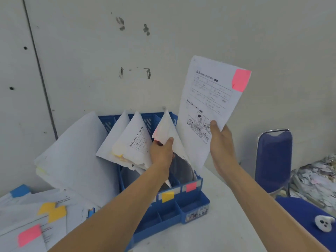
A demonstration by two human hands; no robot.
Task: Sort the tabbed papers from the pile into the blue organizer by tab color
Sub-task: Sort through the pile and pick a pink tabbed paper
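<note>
My right hand [221, 142] grips a printed sheet [205, 99] by its lower edge and holds it upright above the blue organizer [183, 208]; a pink tab [240, 80] sticks to its top right corner. My left hand [161, 151] pinches the pink-tabbed papers [166, 130] standing in the organizer's right slot, which bears a pink label [191, 186]. The middle slot carries a yellow label [167, 196] and holds yellow-tabbed papers [131, 142]. The pile [32, 222] lies at lower left with blue, yellow and pink tabs showing.
More white sheets [72, 157] lean out of the organizer's left side. A blue chair [274, 159] stands at the right beside the white table [209, 233], with a small white object [324, 222] on its seat. Scattered paper scraps [316, 177] cover the floor far right. A grey wall is close behind.
</note>
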